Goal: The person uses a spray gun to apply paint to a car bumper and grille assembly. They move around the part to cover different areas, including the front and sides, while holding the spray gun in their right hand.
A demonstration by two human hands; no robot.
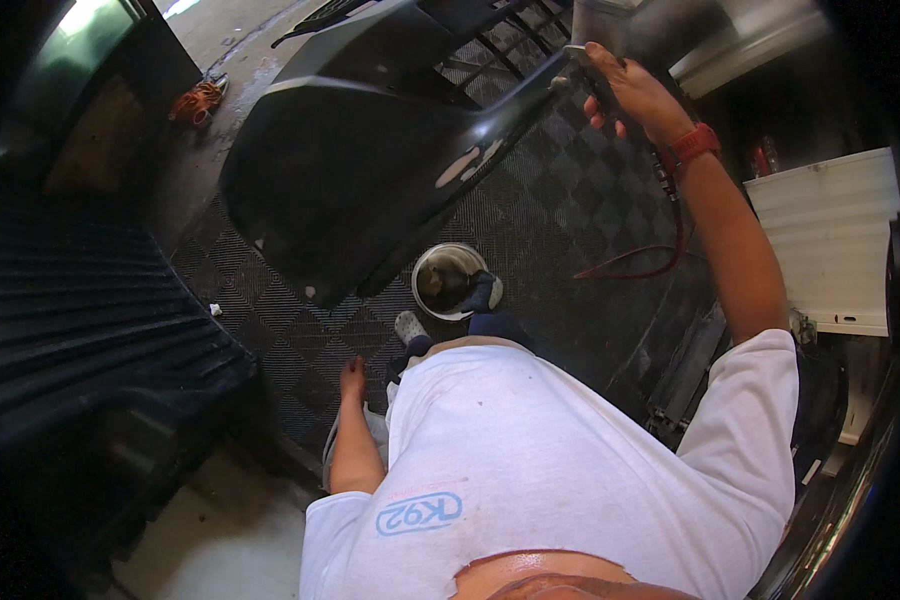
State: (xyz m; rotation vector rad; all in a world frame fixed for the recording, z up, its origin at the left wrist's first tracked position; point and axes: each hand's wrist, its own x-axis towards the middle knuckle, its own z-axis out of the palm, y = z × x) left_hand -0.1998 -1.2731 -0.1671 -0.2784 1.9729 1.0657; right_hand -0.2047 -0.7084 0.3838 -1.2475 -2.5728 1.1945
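At the upper right, my right hand (635,95) is raised and wrapped round what looks like a metal spray gun (570,68), with a red hose (650,268) hanging below its handle. The gun's front sits beside the edge of a large dark car body panel (340,150), possibly a bumper cover. Pale patches mark the panel near its right edge. Low at my left side hangs my left hand (352,378), away from the panel; its fingers are too small and foreshortened to read.
A round bucket (420,285) stands on the patterned dark floor by my feet. At left lies a ribbed black panel (90,300). An orange coil (198,102) rests farther back. A white cabinet-like panel (825,235) stands at right, beside my right arm.
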